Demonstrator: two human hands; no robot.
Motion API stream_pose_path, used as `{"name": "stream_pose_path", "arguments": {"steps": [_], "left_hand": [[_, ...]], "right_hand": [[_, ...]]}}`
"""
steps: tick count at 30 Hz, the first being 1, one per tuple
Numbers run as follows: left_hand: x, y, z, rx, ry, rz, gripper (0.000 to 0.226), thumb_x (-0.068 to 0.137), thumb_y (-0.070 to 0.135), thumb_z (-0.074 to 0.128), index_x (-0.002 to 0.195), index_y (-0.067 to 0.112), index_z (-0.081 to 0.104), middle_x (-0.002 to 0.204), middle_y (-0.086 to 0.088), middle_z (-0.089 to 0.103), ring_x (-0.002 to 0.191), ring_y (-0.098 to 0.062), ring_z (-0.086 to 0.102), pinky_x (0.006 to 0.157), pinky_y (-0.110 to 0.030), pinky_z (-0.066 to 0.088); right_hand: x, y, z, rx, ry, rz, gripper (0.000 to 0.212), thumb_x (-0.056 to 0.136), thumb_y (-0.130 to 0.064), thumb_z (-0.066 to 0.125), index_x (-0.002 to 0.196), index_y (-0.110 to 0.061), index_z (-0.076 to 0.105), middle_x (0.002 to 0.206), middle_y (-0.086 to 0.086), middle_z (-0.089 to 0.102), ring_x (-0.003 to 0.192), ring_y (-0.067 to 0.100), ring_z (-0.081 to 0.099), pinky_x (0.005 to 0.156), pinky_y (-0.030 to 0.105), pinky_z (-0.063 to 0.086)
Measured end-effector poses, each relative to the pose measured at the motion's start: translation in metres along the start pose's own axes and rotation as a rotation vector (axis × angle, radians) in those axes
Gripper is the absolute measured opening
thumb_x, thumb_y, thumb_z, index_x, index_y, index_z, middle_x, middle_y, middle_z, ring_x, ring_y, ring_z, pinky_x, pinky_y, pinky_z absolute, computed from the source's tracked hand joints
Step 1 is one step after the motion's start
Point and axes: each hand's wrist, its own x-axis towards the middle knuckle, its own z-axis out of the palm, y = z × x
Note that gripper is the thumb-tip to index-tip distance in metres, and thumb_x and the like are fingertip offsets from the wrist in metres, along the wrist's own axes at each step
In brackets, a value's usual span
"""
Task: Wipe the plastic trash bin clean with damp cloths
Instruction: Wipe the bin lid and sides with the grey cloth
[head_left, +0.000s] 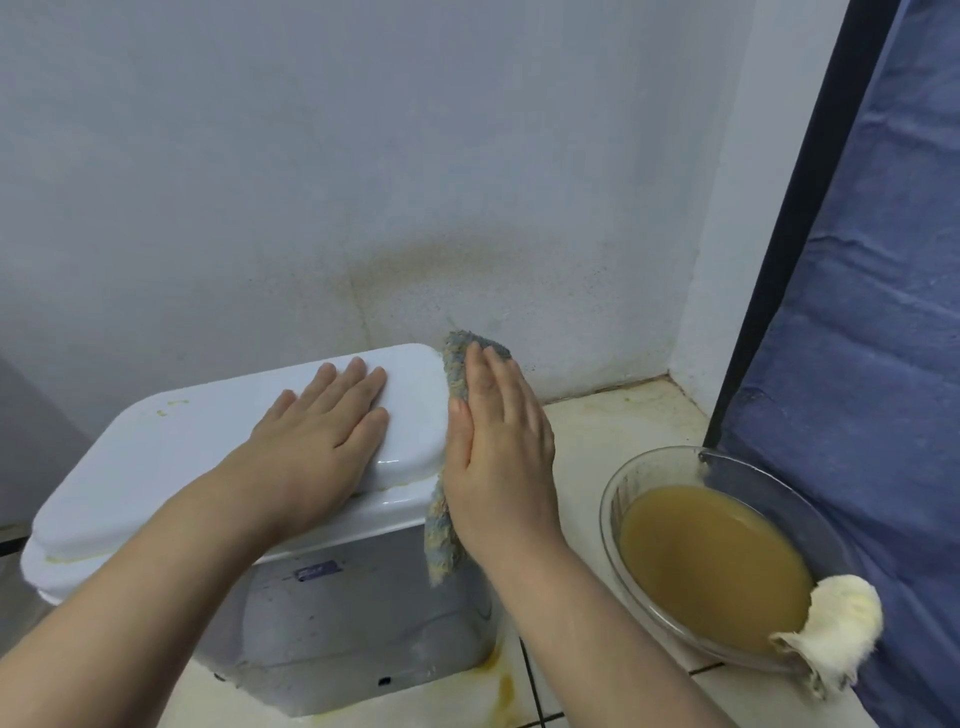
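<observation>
We're looking down at the white plastic trash bin (337, 623), and it stands on the tiled floor (597, 426) close against the back wall (363, 182), its lid (182, 447) shut. Our left hand (322, 441) lies flat on the right half of the lid, fingers straight and together, palm down. Our right hand (498, 457) is flat too, fingers straight, and it presses a blue-grey cloth (444, 540) against the right end of the lid. The cloth sticks out above our fingertips and its tail hangs down over the bin's right side. The two hands are near each other, apart, with the lid's edge between them.

There are yellow specks (171, 408) on the lid's far left part, and a yellowish line runs along the seam under the lid. A yellow smear (501, 675) marks the floor at the bin's near right corner.

To the right, towards the floor's right edge, sits a glass bowl (613, 499) holding murky brown water (711, 561). A pale yellow-white cloth (841, 623) is draped over its near right rim. Just behind the bowl hangs blue fabric (857, 364) with a dark pole (769, 286) in front of it, near the corner where the walls meet.
</observation>
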Motion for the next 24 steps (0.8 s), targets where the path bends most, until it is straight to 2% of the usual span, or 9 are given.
{"name": "stream_pose_path", "arguments": {"steps": [5,9,12,14,16,17,19,21,24], "left_hand": [[-0.001,-0.004,0.002,-0.013,0.008,0.022,0.052,0.098,0.043,0.012,0.147,0.038,-0.003,0.155,0.020,-0.012,0.142,-0.001,-0.013,0.116,-0.027,-0.007],[-0.001,-0.003,0.002,-0.028,0.013,0.021,0.052,0.097,0.044,0.012,0.147,0.039,0.000,0.155,0.021,-0.010,0.142,0.000,-0.012,0.116,-0.027,-0.007],[-0.001,-0.003,0.002,-0.034,0.027,0.019,0.051,0.098,0.043,0.013,0.147,0.040,0.002,0.155,0.022,-0.008,0.142,0.000,-0.011,0.116,-0.027,-0.006],[-0.001,-0.006,0.002,-0.049,0.044,0.041,0.050,0.097,0.043,0.014,0.146,0.042,0.003,0.152,0.026,-0.007,0.142,0.002,-0.010,0.116,-0.025,-0.006],[-0.001,-0.012,-0.001,-0.069,0.034,0.086,0.047,0.098,0.042,0.016,0.141,0.048,-0.001,0.146,0.032,-0.009,0.138,0.007,-0.011,0.114,-0.021,-0.007],[-0.001,-0.014,-0.003,-0.077,0.019,0.110,0.045,0.098,0.041,0.017,0.136,0.050,-0.004,0.143,0.033,-0.010,0.136,0.010,-0.011,0.112,-0.019,-0.007],[-0.001,-0.017,-0.006,-0.088,0.003,0.142,0.043,0.099,0.038,0.019,0.132,0.050,-0.005,0.140,0.034,-0.010,0.132,0.013,-0.011,0.110,-0.015,-0.008],[-0.002,-0.016,-0.006,-0.095,0.029,0.133,0.046,0.099,0.038,0.020,0.140,0.046,0.002,0.139,0.034,-0.007,0.131,0.014,-0.008,0.111,-0.014,-0.007],[-0.005,-0.013,-0.003,-0.094,0.076,0.105,0.048,0.099,0.039,0.019,0.145,0.042,0.008,0.142,0.033,-0.005,0.133,0.012,-0.007,0.113,-0.017,-0.006]], "right_hand": [[0.024,0.003,-0.006,-0.001,0.004,-0.072,0.048,0.099,-0.033,0.026,0.144,-0.021,0.034,0.149,-0.002,0.038,0.137,0.017,0.030,0.110,0.036,0.023],[0.069,0.002,-0.017,0.234,-0.228,0.092,0.040,0.098,-0.037,0.036,0.131,-0.020,0.050,0.132,0.000,0.054,0.121,0.020,0.048,0.092,0.033,0.039],[0.070,0.002,-0.017,0.307,-0.310,0.099,0.038,0.097,-0.036,0.037,0.128,-0.020,0.052,0.130,0.000,0.054,0.119,0.018,0.046,0.091,0.033,0.038],[0.045,0.002,-0.009,0.149,-0.133,-0.035,0.039,0.097,-0.033,0.039,0.130,-0.018,0.051,0.134,0.000,0.051,0.124,0.018,0.039,0.102,0.034,0.034],[0.022,-0.004,-0.005,0.015,0.050,-0.154,0.038,0.094,-0.034,0.041,0.125,-0.017,0.055,0.130,0.000,0.052,0.120,0.019,0.039,0.100,0.036,0.033],[0.024,-0.006,-0.005,-0.022,0.049,-0.173,0.038,0.093,-0.035,0.041,0.123,-0.016,0.056,0.127,0.000,0.053,0.118,0.020,0.040,0.098,0.036,0.034],[0.047,-0.011,-0.010,0.018,-0.134,-0.103,0.035,0.096,-0.034,0.038,0.121,-0.017,0.057,0.124,0.001,0.055,0.116,0.021,0.043,0.097,0.038,0.036],[0.069,-0.014,-0.016,0.153,-0.293,0.029,0.036,0.098,-0.036,0.034,0.116,-0.017,0.058,0.118,0.002,0.058,0.113,0.022,0.046,0.094,0.038,0.040],[0.055,-0.013,-0.013,0.116,-0.175,0.027,0.038,0.097,-0.041,0.036,0.118,-0.018,0.057,0.120,0.000,0.059,0.113,0.020,0.045,0.097,0.041,0.039]]}}
